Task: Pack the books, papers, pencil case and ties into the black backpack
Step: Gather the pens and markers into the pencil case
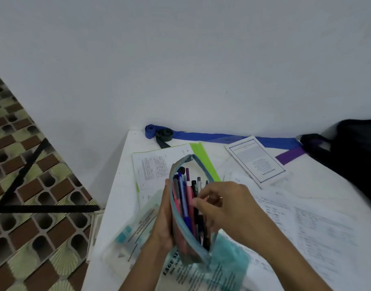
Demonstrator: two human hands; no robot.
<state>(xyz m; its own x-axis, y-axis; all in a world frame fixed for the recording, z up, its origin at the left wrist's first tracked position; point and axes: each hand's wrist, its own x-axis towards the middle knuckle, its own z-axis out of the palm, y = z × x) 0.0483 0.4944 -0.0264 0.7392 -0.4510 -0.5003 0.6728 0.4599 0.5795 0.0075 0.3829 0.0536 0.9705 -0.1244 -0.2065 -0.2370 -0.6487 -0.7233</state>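
While your left hand (164,219) grips the unzipped pencil case (187,255) from its left side, your right hand (228,208) pinches the pens (185,198) standing inside it (blur hides which one). Beyond the case: blue tie (212,136), rolled dark tie (164,134). Right of it: loose papers (319,227), then the black backpack (355,152).

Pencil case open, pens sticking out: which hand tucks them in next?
Probably right hand: its fingers hold the pens at the open mouth. Left hand grips the pencil case from the side, steadying it.
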